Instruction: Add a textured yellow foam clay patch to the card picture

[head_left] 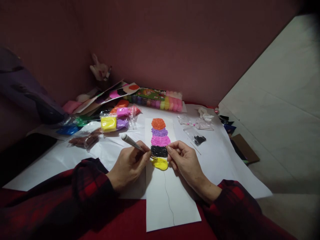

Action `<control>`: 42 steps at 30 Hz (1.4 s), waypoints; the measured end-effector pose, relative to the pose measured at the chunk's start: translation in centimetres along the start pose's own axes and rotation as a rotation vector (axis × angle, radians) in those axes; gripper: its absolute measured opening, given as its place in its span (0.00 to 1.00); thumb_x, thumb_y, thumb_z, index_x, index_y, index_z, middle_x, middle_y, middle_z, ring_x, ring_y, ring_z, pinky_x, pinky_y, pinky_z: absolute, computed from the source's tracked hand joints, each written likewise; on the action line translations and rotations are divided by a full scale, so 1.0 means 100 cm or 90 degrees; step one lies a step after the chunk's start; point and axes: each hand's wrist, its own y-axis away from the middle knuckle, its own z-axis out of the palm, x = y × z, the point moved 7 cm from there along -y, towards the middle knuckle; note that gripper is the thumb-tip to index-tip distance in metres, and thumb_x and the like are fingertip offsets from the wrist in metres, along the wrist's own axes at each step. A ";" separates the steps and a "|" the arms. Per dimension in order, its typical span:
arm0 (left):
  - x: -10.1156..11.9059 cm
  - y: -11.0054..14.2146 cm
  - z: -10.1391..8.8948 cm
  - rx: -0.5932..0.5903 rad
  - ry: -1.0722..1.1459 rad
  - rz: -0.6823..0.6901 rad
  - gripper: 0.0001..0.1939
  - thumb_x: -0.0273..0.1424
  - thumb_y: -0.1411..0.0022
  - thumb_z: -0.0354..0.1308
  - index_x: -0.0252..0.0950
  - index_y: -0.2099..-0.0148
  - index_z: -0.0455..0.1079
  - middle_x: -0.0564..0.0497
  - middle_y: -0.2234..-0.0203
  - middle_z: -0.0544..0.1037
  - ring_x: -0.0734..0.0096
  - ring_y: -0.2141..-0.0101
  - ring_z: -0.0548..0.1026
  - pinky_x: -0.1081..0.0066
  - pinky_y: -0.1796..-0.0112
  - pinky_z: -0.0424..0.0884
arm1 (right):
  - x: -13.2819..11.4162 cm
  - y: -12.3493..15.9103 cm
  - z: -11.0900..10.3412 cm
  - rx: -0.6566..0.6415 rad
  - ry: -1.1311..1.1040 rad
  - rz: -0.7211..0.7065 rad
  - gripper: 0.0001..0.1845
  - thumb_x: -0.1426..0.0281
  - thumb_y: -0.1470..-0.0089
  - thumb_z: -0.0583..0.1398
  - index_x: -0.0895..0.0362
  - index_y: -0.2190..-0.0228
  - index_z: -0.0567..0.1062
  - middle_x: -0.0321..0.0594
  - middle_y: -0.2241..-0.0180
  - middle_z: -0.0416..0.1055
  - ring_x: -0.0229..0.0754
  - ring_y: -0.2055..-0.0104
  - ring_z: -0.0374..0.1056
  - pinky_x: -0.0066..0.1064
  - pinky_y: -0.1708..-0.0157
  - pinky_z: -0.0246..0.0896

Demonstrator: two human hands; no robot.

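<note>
The left hand [130, 163] grasps the tool [132, 142]; whether the right hand [184, 160] grips anything, I cannot tell. Light strokes should suit the yellow clay [162, 164].

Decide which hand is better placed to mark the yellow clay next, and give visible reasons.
Left, probably: the left hand holds the tool, its tip at the upper edge of the yellow clay. The right hand shows no tool and sits by the right end of the black band.

No readable words or numbers, printed label [152, 93] on the long box [173, 100] at the far edge of the white paper [220, 163], markings too small and blurred to read.
</note>
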 end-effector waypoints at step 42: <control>0.009 -0.003 -0.002 -0.017 -0.077 0.071 0.05 0.21 0.38 0.50 0.35 0.66 0.62 0.59 0.80 0.64 0.81 0.81 0.61 0.79 0.79 0.59 | 0.000 -0.001 0.001 -0.004 -0.010 -0.006 0.10 0.64 0.44 0.60 0.58 0.70 0.68 0.28 0.82 0.66 0.25 0.89 0.53 0.19 0.90 0.47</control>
